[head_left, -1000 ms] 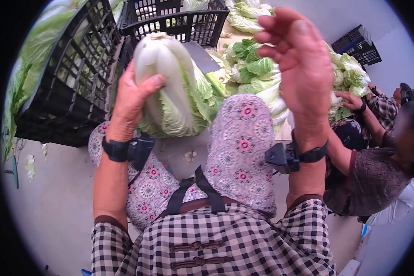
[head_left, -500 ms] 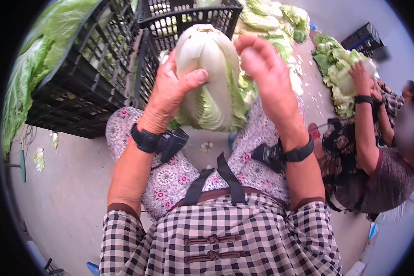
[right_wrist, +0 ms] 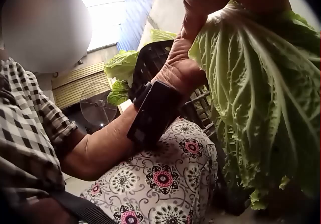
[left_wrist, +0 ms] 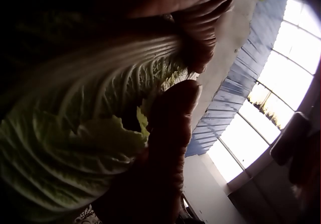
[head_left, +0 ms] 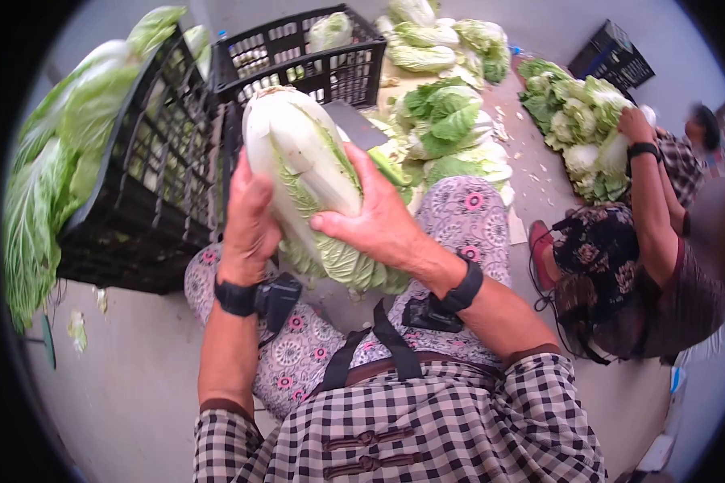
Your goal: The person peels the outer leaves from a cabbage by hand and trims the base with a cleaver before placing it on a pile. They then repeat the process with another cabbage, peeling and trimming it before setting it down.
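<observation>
A head of Chinese cabbage (head_left: 302, 173), pale base upward and tilted left, is held above the lap in the head view. My right hand (head_left: 383, 213) grips its right side, thumb across the front and fingers round the far side. At its left side, my left hand (head_left: 250, 217) holds it with the thumb raised and the fingers partly hidden behind. In the left wrist view, ribbed cabbage leaves (left_wrist: 75, 133) lie close below a dark thumb (left_wrist: 175, 113). Loose leaf ends of the cabbage (right_wrist: 266, 108) hang down in the right wrist view.
A black crate (head_left: 137, 177) with cabbages over its rim stands close on the left; another black crate (head_left: 298, 68) stands ahead. Trimmed cabbages (head_left: 447, 121) lie in front. At right, another person (head_left: 652, 241) sits by a cabbage pile (head_left: 580, 133). Scraps (head_left: 76, 330) litter the floor.
My right hand has come down from the air onto the cabbage's right side. The cabbage now tilts left, and my left thumb has moved off its front to its left side.
</observation>
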Available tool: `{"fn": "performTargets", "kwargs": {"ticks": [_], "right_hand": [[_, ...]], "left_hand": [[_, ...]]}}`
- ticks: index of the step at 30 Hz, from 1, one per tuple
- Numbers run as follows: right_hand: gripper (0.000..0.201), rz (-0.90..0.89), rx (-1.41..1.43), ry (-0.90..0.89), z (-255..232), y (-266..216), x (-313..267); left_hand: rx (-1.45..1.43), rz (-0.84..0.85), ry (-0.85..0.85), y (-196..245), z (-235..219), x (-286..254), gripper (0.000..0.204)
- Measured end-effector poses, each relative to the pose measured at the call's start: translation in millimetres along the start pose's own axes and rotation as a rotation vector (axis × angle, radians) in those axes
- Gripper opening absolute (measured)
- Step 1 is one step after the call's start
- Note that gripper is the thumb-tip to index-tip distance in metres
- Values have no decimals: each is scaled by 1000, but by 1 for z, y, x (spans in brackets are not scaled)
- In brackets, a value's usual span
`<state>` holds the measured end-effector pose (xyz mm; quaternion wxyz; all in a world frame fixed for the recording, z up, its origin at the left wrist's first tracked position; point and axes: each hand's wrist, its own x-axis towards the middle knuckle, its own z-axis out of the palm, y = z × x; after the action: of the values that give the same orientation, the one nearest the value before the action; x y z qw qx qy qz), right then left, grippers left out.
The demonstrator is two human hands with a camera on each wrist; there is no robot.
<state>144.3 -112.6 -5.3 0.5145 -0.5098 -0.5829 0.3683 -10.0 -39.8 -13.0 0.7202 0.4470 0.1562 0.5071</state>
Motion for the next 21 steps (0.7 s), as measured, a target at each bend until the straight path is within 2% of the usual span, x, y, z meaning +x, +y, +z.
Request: {"fn": "performTargets", "kwargs": {"ticks": [2, 5, 6, 9, 10, 13, 14, 17, 21], "right_hand": [[85, -18, 166, 39, -4, 4, 0], [79, -25, 440, 115, -16, -7, 6], [69, -99, 523, 118, -25, -7, 12], [58, -26, 766, 172, -68, -22, 18], [53, -19, 875, 174, -85, -21, 19], [45, -41, 1067, 229, -137, -24, 23], [45, -36, 1056, 260, -155, -20, 24], [45, -41, 1021, 368, -211, 15, 26], [45, -22, 840, 635, -260, 84, 14]], "left_hand": [[62, 17, -68, 10, 12, 0, 99], [349, -93, -145, 10, 11, -1, 101], [427, -110, -151, 7, 6, -2, 97], [429, -140, -116, -5, -18, 7, 89], [422, -135, -95, 0, -7, 5, 79], [446, -193, -136, 3, -11, 9, 70], [444, -170, -148, 4, -11, 9, 61], [448, -177, -112, 6, -14, 10, 57], [468, -157, -72, 9, -13, 10, 52]]}}
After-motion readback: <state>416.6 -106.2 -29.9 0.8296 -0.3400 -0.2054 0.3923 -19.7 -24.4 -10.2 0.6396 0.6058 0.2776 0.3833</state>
